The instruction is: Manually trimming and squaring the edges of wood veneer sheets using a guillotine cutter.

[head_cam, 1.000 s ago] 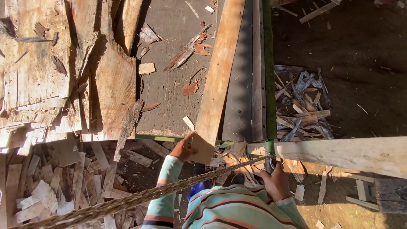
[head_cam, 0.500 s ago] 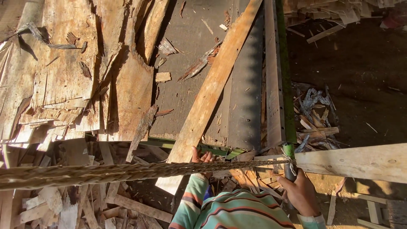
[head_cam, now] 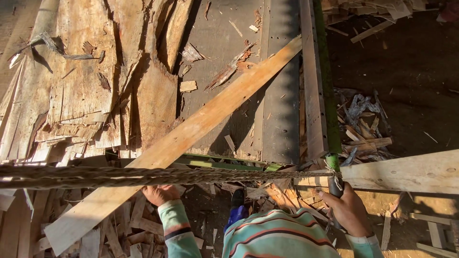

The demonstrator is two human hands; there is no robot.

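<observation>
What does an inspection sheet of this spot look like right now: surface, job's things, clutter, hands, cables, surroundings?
Surface: flat grey metal bed with a rail along its right side, dusty and littered with splinters.
Job's things: long wooden plank lying diagonally across the bed, its near end overhanging toward the person.
Clutter: torn plywood sheets piled at left; wood offcuts on the ground at right; broken strips below the plank.
Hands: left hand on the plank's near edge; right hand gripping a dark upright handle.
Cables: thick twisted rope stretched horizontally, tied at the handle.
Surroundings: pale timber beam at right; bare dark earth beyond.
</observation>
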